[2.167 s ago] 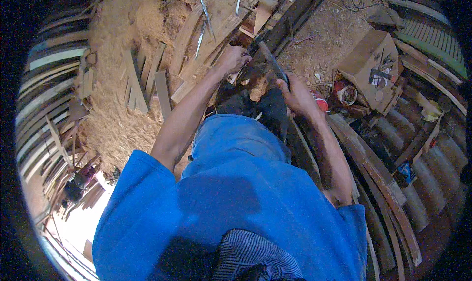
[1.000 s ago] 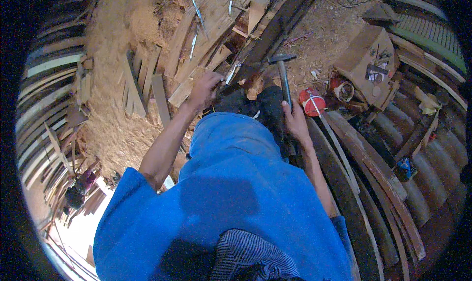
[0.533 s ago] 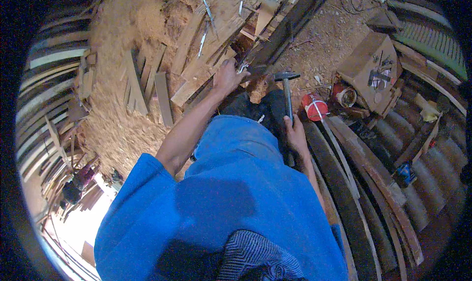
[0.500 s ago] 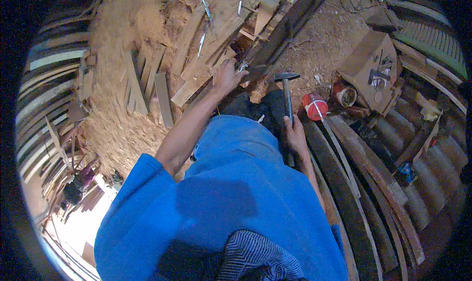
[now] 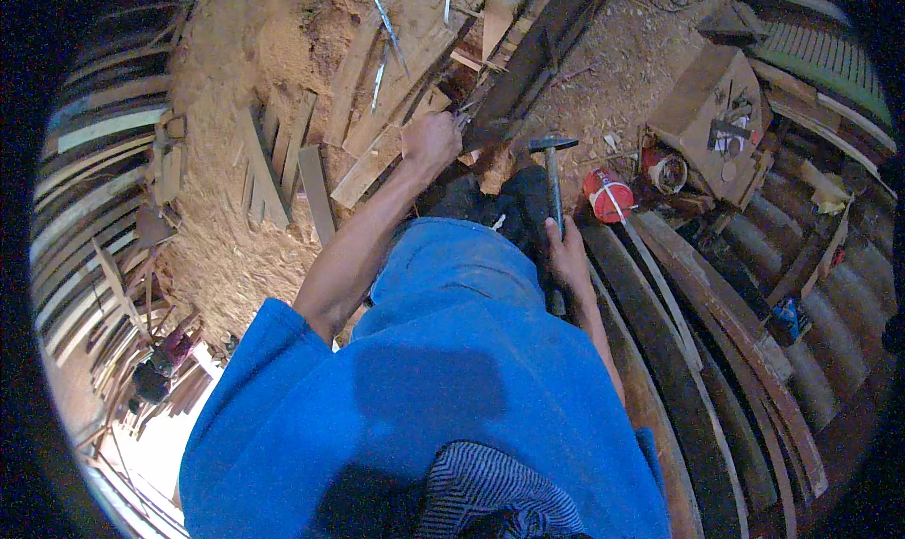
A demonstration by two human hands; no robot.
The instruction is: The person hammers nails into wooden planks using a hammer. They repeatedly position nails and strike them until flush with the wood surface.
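Note:
My right hand (image 5: 568, 253) is closed round the handle of a hammer (image 5: 553, 181). The hammer stands with its dark head away from me, beside my dark-clad leg. Ahead and to the left, my left hand (image 5: 432, 145) is closed at the end of some wooden boards (image 5: 377, 162), next to a long dark timber beam (image 5: 528, 77). A small greyish bit shows at its fingertips, too small to name. On the boards beyond that hand lie thin, pale blue-white strips (image 5: 388, 30).
Loose wood offcuts (image 5: 264, 162) lie on the sawdust-covered ground to the left. On the right are a red tin (image 5: 608, 196), a second red container (image 5: 666, 172), a wooden box (image 5: 707, 115) with small tools on top, and several long planks (image 5: 698, 256). More lumber (image 5: 104, 143) lines the left side.
The fingers of my left hand have drawn in closer together at the board's end. My right hand holds the hammer almost as before. The whole view has shifted slightly.

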